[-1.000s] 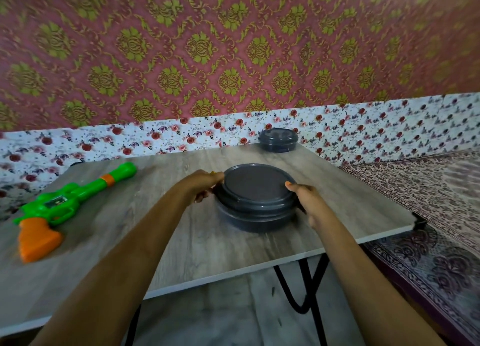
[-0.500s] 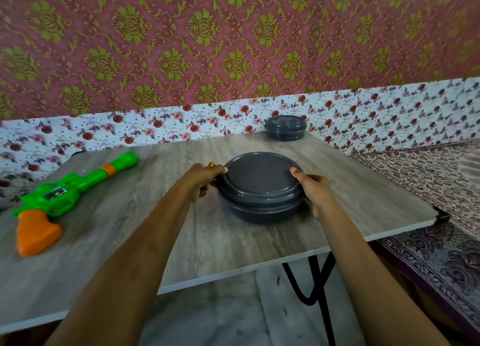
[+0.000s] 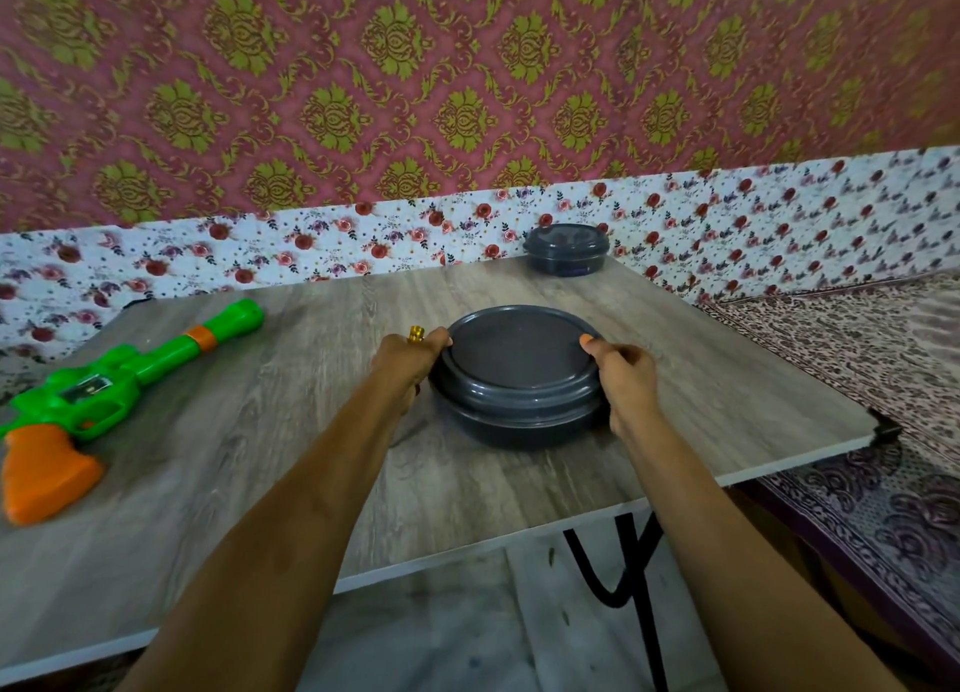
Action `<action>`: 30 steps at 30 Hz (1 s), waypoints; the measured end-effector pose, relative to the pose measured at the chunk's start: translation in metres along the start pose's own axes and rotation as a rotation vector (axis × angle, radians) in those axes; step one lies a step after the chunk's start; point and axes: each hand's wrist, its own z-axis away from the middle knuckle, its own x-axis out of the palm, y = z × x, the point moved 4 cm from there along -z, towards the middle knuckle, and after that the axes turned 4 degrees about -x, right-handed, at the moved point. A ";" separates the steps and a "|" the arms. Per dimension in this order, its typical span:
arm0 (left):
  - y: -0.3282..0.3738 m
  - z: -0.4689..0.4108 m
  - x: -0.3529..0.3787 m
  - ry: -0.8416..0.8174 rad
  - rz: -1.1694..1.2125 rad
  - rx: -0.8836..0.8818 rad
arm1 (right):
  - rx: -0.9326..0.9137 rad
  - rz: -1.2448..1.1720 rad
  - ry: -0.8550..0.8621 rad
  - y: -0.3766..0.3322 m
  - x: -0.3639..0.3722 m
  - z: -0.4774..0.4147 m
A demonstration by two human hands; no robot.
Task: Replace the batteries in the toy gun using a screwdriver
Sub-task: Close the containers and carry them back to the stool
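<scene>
Little has shifted. My right hand (image 3: 621, 379) has drawn in tighter against the side of the dark lidded container (image 3: 519, 359), its fingers now bunched nearer to me instead of reaching round behind. My left hand (image 3: 410, 361) has turned slightly, so the gold ring (image 3: 415, 334) shows more plainly above my knuckles. More table (image 3: 467, 509) now lies between my fingers and its near edge; whether the container or my head moved, I cannot tell.
</scene>
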 end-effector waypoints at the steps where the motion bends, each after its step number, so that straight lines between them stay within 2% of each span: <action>1: -0.001 0.001 0.000 0.003 -0.014 0.006 | -0.018 0.011 -0.006 -0.001 -0.001 0.001; 6: 0.005 0.012 -0.004 0.045 -0.217 0.071 | -0.061 0.084 -0.060 -0.007 -0.005 0.010; 10: 0.004 0.024 -0.008 -0.189 -0.170 -0.027 | 0.068 0.145 -0.251 -0.009 -0.005 0.018; 12: 0.001 0.031 -0.006 -0.275 -0.168 -0.020 | 0.072 0.144 -0.315 -0.004 -0.005 0.025; 20: -0.008 0.022 0.006 -0.280 0.021 0.012 | -0.046 0.051 -0.244 0.004 -0.004 0.019; 30: -0.012 0.034 0.008 -0.276 0.283 -0.066 | -0.046 0.038 -0.273 0.004 0.001 0.024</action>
